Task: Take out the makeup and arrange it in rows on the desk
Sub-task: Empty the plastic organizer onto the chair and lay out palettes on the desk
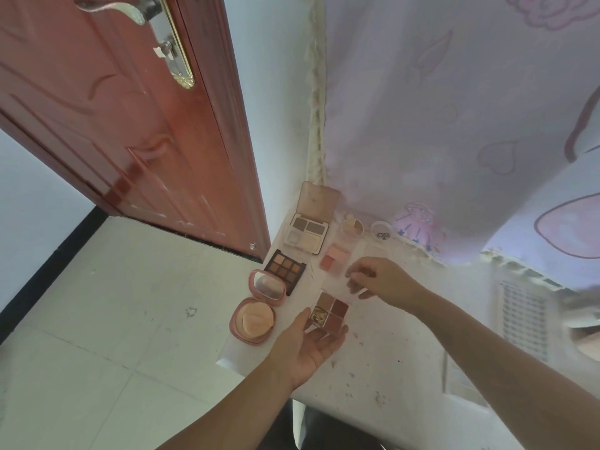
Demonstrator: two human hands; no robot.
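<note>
My left hand (pixel 308 345) holds a small four-colour eyeshadow palette (pixel 330 311) between thumb and fingers, just above the white desk (pixel 383 362). My right hand (pixel 380 279) pinches the palette's clear lid (pixel 352 285), lifted back from the pans. On the desk lie a pink powder compact (pixel 256 315) open with its mirror up, a dark nine-pan palette (pixel 285 269), a large open contour palette (pixel 308 235), a pink blush duo (pixel 336 258), a small round pot (pixel 353 226) and a white round jar (pixel 384 233).
A red-brown door (pixel 136 125) stands open to the left above pale floor tiles (pixel 113 319). A lilac patterned curtain (pixel 454 108) hangs behind the desk. A white slatted unit (pixel 522 316) sits at the right. The desk's near edge runs beside my left forearm.
</note>
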